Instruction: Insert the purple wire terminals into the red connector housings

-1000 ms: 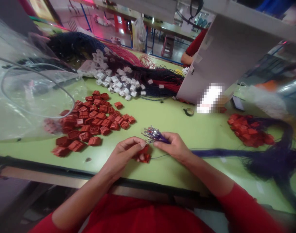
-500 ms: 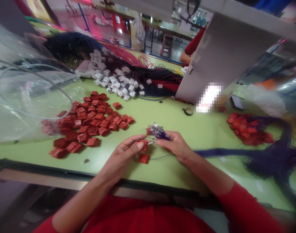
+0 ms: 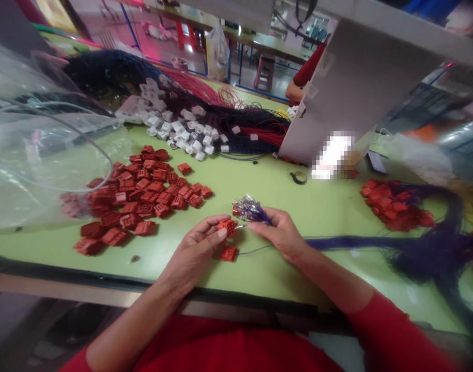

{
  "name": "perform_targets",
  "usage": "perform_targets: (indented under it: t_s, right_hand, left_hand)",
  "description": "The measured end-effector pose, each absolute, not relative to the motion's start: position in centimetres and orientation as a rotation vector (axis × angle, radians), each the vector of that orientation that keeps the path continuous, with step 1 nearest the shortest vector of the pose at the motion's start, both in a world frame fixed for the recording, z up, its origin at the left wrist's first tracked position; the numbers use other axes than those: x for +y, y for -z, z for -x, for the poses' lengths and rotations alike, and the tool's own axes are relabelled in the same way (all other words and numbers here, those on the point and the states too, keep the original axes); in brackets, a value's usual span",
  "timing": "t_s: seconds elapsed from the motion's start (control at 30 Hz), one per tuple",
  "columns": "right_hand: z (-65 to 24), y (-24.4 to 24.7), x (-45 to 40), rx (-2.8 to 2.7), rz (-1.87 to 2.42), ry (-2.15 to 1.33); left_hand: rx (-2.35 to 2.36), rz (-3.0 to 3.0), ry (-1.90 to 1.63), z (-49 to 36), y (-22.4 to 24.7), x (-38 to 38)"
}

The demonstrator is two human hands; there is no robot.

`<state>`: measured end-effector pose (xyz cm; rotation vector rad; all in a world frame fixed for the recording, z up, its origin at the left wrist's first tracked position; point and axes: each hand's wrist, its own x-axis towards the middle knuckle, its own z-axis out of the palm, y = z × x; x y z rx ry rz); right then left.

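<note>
Between its thumb and fingers my left hand (image 3: 200, 245) pinches a red connector housing (image 3: 227, 228), its holed face turned to the right. My right hand (image 3: 279, 230) is closed round a bundle of purple wires (image 3: 256, 211) with bare metal terminals at their tips. One metal terminal (image 3: 241, 226) sticks out from the right fingertips and points at the held housing; whether it touches is too small to tell. Just below lies a second red housing (image 3: 229, 253) with a single wire running from it to the right hand. Another bit of red shows behind the terminals.
Loose red housings (image 3: 145, 192) are heaped at left beside a clear plastic bag (image 3: 34, 170). Behind them lie white connectors (image 3: 185, 133) on dark and red wires. A tape roll (image 3: 299, 177), a grey panel (image 3: 360, 93) and wired red housings (image 3: 393, 204) stand farther right. Another person's arm (image 3: 298, 85) shows behind the panel.
My left hand has turned the red housing so its holed face now shows toward the terminal. The right hand keeps its hold on the bundle. The whole view has shifted slightly.
</note>
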<state>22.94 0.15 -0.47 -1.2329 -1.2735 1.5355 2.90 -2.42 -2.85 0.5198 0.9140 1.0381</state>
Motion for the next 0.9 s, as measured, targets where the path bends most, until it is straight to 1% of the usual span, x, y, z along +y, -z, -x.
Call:
perform_targets:
  t_s: [0.43,0.6,0.9]
  right_hand:
    - [-22.5,0.5,-0.4,-1.41,1.273,-1.362]
    - [-22.3,0.4,-0.7,-1.409,1.26,-1.397]
    - [-22.3,1.1,-0.7,-1.435,1.24,-1.468]
  left_hand:
    - [1.014,-0.685,-1.155,-3.3,3.3,-2.9]
    - [1.093,-0.875,-1.2,-3.7,3.3,-3.3]
    - [1.078,-0.947,-1.144,-4.0,3.6,-3.4]
